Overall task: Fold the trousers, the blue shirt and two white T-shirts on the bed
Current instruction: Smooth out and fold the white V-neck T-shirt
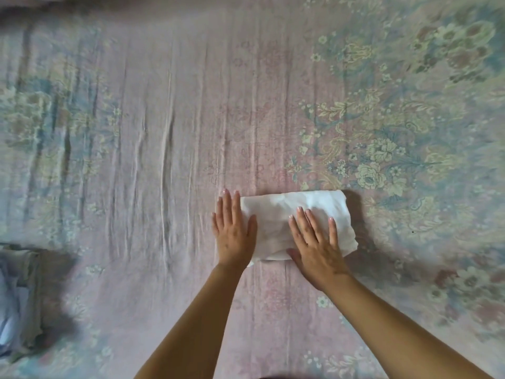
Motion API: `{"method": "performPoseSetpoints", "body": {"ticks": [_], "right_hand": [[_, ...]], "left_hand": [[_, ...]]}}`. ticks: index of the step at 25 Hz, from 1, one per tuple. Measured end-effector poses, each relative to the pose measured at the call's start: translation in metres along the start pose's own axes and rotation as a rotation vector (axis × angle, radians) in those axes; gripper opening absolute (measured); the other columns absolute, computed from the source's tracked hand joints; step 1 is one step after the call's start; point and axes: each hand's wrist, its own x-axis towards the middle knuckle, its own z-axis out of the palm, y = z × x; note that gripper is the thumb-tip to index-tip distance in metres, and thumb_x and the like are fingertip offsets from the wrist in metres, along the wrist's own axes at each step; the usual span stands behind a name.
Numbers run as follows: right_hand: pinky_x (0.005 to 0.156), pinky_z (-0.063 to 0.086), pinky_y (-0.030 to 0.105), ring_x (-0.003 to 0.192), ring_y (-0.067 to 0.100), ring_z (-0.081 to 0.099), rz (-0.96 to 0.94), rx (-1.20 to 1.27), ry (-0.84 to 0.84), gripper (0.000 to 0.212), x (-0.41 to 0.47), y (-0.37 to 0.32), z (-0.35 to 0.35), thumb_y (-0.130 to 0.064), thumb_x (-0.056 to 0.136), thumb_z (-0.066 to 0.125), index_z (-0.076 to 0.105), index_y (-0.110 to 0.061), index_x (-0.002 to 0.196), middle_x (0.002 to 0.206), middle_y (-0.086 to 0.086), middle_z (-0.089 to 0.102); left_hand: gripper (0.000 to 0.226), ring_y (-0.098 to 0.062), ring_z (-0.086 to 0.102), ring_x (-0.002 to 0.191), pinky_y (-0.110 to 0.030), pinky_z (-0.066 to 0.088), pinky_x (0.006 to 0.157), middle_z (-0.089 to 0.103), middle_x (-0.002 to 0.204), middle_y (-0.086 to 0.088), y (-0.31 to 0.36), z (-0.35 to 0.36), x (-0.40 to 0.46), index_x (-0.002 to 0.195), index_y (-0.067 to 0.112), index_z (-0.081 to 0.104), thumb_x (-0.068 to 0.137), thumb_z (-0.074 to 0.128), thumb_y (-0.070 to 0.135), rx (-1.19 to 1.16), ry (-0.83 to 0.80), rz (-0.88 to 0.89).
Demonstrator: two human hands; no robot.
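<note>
Pressing down flat, both bare hands rest on a small folded white cotton T-shirt (287,214) that lies on the pink, floral-patterned bed sheet (164,132), a little below and right of the middle of the view. The left hand (233,231) lies palm down over the left end of the folded white bundle, its fingers straight and held close together, pointing away from the person; the fingertips reach past the far left corner of the cloth onto the sheet, and the thumb lies along the cloth. The right hand (317,242) lies palm down on the middle and near edge of the bundle, its fingers straight and spread moderately apart, angled slightly to the left, with the thumb stretched out along the near edge. Neither hand curls round or pinches the fabric. Both forearms are bare and reach up from the bottom edge, the left one nearly straight, the right one slanting in from the lower right.

The T-shirt forms a compact rectangle, longer from left to right, with its right end rounded and slightly rumpled.

At the left edge, well apart from the hands, lies a pile of pale blue and greyish folded garments (19,296); it is blurred, so which pieces it holds cannot be told.
</note>
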Motion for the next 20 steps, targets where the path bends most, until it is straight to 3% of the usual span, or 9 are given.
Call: {"method": "performPoseSetpoints", "body": {"ticks": [2, 4, 8, 10, 12, 15, 17, 19, 20], "right_hand": [[0.109, 0.018, 0.055, 0.141, 0.025, 0.023, -0.066, 0.021, -0.022, 0.069, -0.013, -0.010, 0.006, -0.045, 0.086, 0.029, 0.019, -0.017, 0.149, 0.153, 0.010, 0.029], [0.108, 0.020, 0.054, 0.140, 0.025, 0.024, -0.060, 0.053, -0.087, 0.072, -0.018, -0.014, 0.012, -0.043, 0.084, 0.037, 0.015, -0.021, 0.149, 0.152, 0.009, 0.031], [0.103, 0.036, 0.054, 0.135, 0.026, 0.030, -0.104, 0.226, -0.072, 0.071, -0.008, -0.002, -0.003, -0.020, 0.074, 0.063, 0.035, -0.017, 0.139, 0.143, 0.011, 0.046], [0.104, 0.039, 0.044, 0.136, 0.020, 0.033, -0.021, 0.439, 0.021, 0.060, -0.011, 0.015, -0.023, -0.010, 0.081, 0.054, 0.040, -0.015, 0.139, 0.144, 0.007, 0.044], [0.104, 0.036, 0.028, 0.133, 0.006, 0.033, 0.303, 0.836, -0.009, 0.052, -0.012, 0.037, -0.046, -0.004, 0.094, 0.044, 0.038, -0.021, 0.143, 0.144, -0.008, 0.038], [0.086, 0.046, 0.031, 0.106, 0.010, 0.056, 0.846, 1.284, -0.016, 0.037, -0.005, 0.066, -0.066, -0.022, 0.100, 0.039, 0.047, -0.022, 0.136, 0.121, -0.004, 0.058], [0.074, 0.043, 0.029, 0.090, 0.018, 0.059, 0.997, 1.311, -0.006, 0.034, 0.006, 0.079, -0.068, -0.032, 0.100, 0.038, 0.057, -0.012, 0.120, 0.105, 0.005, 0.062], [0.071, 0.040, 0.029, 0.088, 0.020, 0.056, 0.951, 1.197, -0.055, 0.032, 0.015, 0.082, -0.067, -0.038, 0.098, 0.041, 0.057, -0.014, 0.113, 0.099, 0.004, 0.060], [0.070, 0.040, 0.030, 0.086, 0.021, 0.055, 0.903, 1.144, -0.100, 0.029, 0.019, 0.081, -0.066, -0.038, 0.097, 0.044, 0.056, -0.014, 0.110, 0.095, 0.003, 0.059]], "left_hand": [[0.074, -0.029, 0.022, 0.141, -0.038, 0.023, 0.115, 0.019, 0.153, -0.017, 0.001, -0.011, -0.001, 0.149, 0.006, 0.008, 0.094, 0.052, 0.028, -0.325, -0.001, -0.303], [0.081, -0.024, 0.031, 0.136, -0.032, 0.031, 0.109, 0.027, 0.149, -0.013, 0.005, -0.012, -0.005, 0.149, 0.009, 0.005, 0.091, 0.059, 0.026, -0.563, -0.037, -0.435], [0.055, -0.019, 0.055, 0.099, -0.023, 0.045, 0.076, 0.056, 0.108, -0.003, 0.019, -0.027, 0.004, 0.126, 0.008, 0.044, 0.081, 0.072, 0.022, -0.704, -0.059, -0.702], [0.042, -0.019, 0.057, 0.091, -0.017, 0.046, 0.065, 0.058, 0.093, 0.001, 0.033, -0.038, 0.005, 0.111, 0.009, 0.052, 0.078, 0.075, 0.022, -0.575, -0.066, -0.570], [0.055, -0.018, 0.055, 0.102, -0.024, 0.049, 0.081, 0.055, 0.109, 0.001, 0.064, -0.043, 0.003, 0.127, 0.012, 0.046, 0.080, 0.072, 0.025, -0.439, -0.075, -0.320], [0.063, -0.020, 0.053, 0.107, -0.039, 0.047, 0.092, 0.043, 0.125, -0.003, 0.116, -0.015, -0.004, 0.145, 0.016, 0.027, 0.091, 0.057, 0.027, -0.412, -0.246, -0.116], [0.053, -0.028, 0.055, 0.103, -0.041, 0.050, 0.082, 0.046, 0.126, -0.010, 0.139, 0.009, -0.016, 0.147, 0.016, 0.026, 0.097, 0.042, 0.023, -0.277, -0.338, 0.105], [0.050, -0.031, 0.059, 0.090, -0.039, 0.051, 0.066, 0.056, 0.116, -0.012, 0.132, 0.028, -0.018, 0.140, 0.011, 0.042, 0.091, 0.038, 0.018, 0.015, -0.285, 0.271], [0.051, -0.031, 0.061, 0.089, -0.039, 0.052, 0.067, 0.059, 0.114, -0.011, 0.121, 0.034, -0.014, 0.135, 0.012, 0.050, 0.085, 0.045, 0.019, 0.198, -0.257, 0.345]]}}
